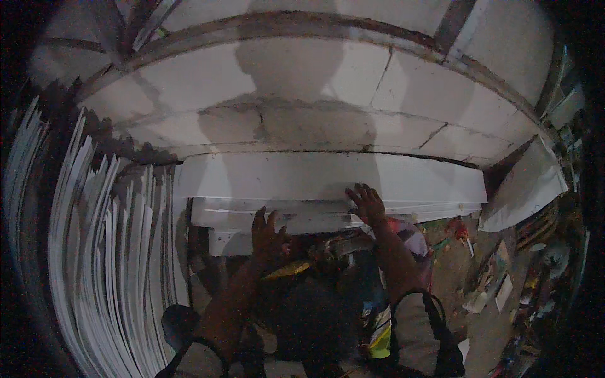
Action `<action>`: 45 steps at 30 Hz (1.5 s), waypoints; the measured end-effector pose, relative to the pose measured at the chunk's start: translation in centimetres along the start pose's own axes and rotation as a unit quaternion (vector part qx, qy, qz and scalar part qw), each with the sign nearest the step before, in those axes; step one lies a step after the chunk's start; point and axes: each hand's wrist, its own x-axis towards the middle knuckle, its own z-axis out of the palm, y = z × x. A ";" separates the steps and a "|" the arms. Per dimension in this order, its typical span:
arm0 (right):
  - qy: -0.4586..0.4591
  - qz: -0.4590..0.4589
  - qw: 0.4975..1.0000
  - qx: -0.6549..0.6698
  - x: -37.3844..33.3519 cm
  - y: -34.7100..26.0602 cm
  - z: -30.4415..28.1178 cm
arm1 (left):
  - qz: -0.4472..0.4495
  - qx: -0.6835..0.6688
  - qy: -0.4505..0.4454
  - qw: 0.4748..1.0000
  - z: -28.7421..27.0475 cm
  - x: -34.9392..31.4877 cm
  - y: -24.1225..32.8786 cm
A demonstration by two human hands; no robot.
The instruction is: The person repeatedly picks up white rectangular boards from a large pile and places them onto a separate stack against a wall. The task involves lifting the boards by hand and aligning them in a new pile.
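Dim scene, person facing a block wall [328,82] with mortar joints; their shadow falls across it. Stack of white boards [315,179] lies flat just below the wall, long edge toward the person, several layers stepped one under another. Right hand [367,205] sits on the front edge of the top board, fingers spread and bent over the edge, touching it; grip is open, pressing rather than closed around anything. Left hand [268,236] is lower and to the left, at the edge of a lower board [252,220] in the stack, fingers up and slightly apart, touching the board's edge; whether it actually clamps the board can't be told, too dark. So the boards sit directly ahead of and above both hands, with the right hand one layer higher than the left. Far left, a rack of thin white sheets [107,252] stands on edge, fanned out. Another white panel [526,186] leans at right. Floor at lower right is littered with scraps [491,283], details blurred. Grey sleeves show at both forearms.
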 end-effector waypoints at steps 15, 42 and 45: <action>0.051 -0.007 0.991 0.122 1.9 1.8 -6.3 | -0.007 0.247 -0.061 0.967 -1.7 8.7 1.6; 0.088 -0.023 0.985 0.149 0.8 6.4 -13.9 | 0.179 0.245 -0.059 0.951 -13.7 13.9 4.4; 0.094 -0.012 0.986 0.140 1.5 5.5 -13.8 | 0.149 0.263 -0.071 0.951 -13.3 13.2 4.2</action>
